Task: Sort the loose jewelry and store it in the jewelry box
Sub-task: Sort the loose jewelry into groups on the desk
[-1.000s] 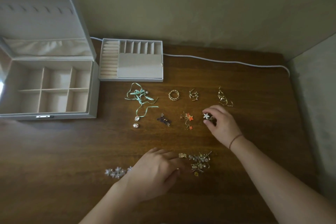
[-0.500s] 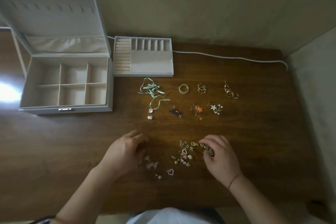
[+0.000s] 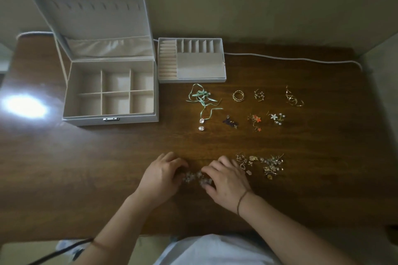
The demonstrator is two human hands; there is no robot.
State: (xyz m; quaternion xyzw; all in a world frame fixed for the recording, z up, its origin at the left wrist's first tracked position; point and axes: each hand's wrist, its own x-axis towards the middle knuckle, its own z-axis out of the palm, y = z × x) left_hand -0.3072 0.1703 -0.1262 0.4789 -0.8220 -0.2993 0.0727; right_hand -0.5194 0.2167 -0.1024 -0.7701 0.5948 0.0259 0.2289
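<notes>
both hands, left hand [image 3: 160, 173] and right hand [image 3: 226, 176], fingers curled onto a pale flower cluster [image 3: 197, 177] between them, likely separating it; sorted pieces laid in rows beyond, unsorted pile [image 3: 261, 164] right; jewelry box [image 3: 111, 90] open, compartments bare, on bench [image 3: 323, 157]

— What colours were upper left?
— A pale grey jewelry box [image 3: 112, 120] with beige lining.
— And mid-frame?
— Mint-green ribbon [image 3: 201, 97], gold rings [image 3: 238, 95], orange stars [image 3: 256, 119], on a dark brown wood-grain table [image 3: 129, 168].
</notes>
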